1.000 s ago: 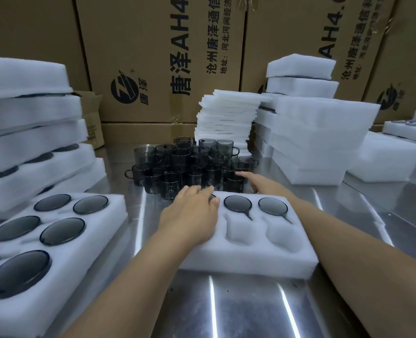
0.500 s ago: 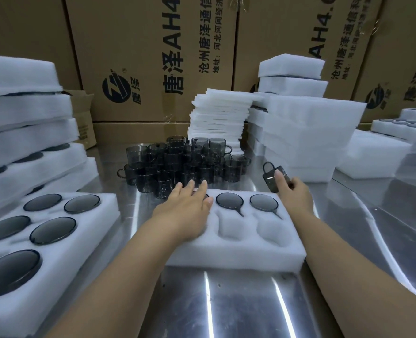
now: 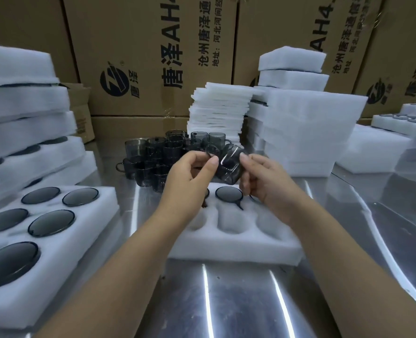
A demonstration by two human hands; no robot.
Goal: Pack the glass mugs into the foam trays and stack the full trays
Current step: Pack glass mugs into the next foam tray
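A smoky glass mug (image 3: 229, 165) is held tilted in the air above the far edge of the white foam tray (image 3: 233, 245). My right hand (image 3: 265, 178) grips its body. My left hand (image 3: 192, 175) pinches its handle between thumb and fingers. The tray's far row holds mugs (image 3: 228, 193); its near pockets show bare foam. A cluster of several loose mugs (image 3: 163, 152) stands on the steel table behind the tray.
A filled tray (image 3: 55, 230) lies at the near left, with a stack of full trays (image 3: 26, 132) behind it. Foam stacks (image 3: 306, 132) and thin foam sheets (image 3: 219, 113) stand at the back right. Cardboard boxes (image 3: 153, 50) wall the rear.
My right hand lifted the mug from beside the tray to above it. My left hand left the tray's surface and took hold of the mug's handle.
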